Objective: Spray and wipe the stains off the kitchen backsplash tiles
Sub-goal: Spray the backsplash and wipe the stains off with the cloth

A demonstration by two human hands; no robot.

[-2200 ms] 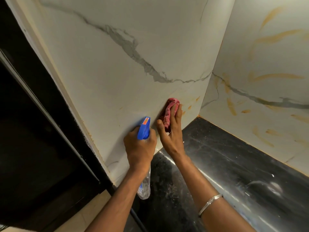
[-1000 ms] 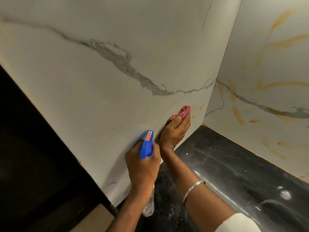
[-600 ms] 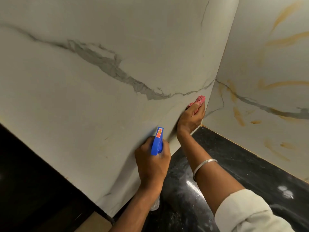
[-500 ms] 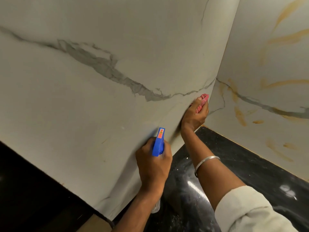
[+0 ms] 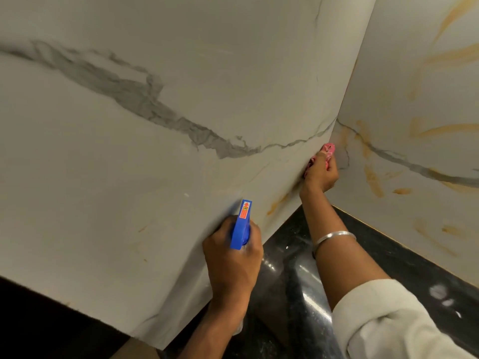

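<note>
Step in hand, as I judge it: wiping, with spray held ready.

Right hand [image 5: 320, 174]: fingers curled round a crumpled pink patterned cloth [image 5: 328, 150], pushing it against the white grey-veined marble-look tile of the left wall [image 5: 181, 73]. Contact is right at the inside corner, a little above the black polished stone tabletop [image 5: 388, 255]. A tip of cloth pokes out above the fingers. Thin silver bangle [image 5: 334, 237] on that forearm, rolled cream sleeve [image 5: 394, 322] behind it.

Left hand [image 5: 232, 257]: wrapped tight round the neck of a clear spray bottle with a blue trigger head [image 5: 242, 226]. The nozzle points at the left-wall tile, close to it. Trigger finger is hidden, so I cannot tell if it is squeezing. The bottle body is mostly covered by the hand and wrist.

A short orange-yellow streak [image 5: 278, 204] sits low on the left tile, between the two hands. Fainter marks lie further left. The adjoining white marble-look tile of the right wall [image 5: 420, 81] carries many orange smears.

Next, probably: bring the cloth down over the low streak, or wet it first, since the nozzle is already aimed near it. The right wall looks like most of the remaining work. The corner seam calls for firm fingertip pressure.
</note>
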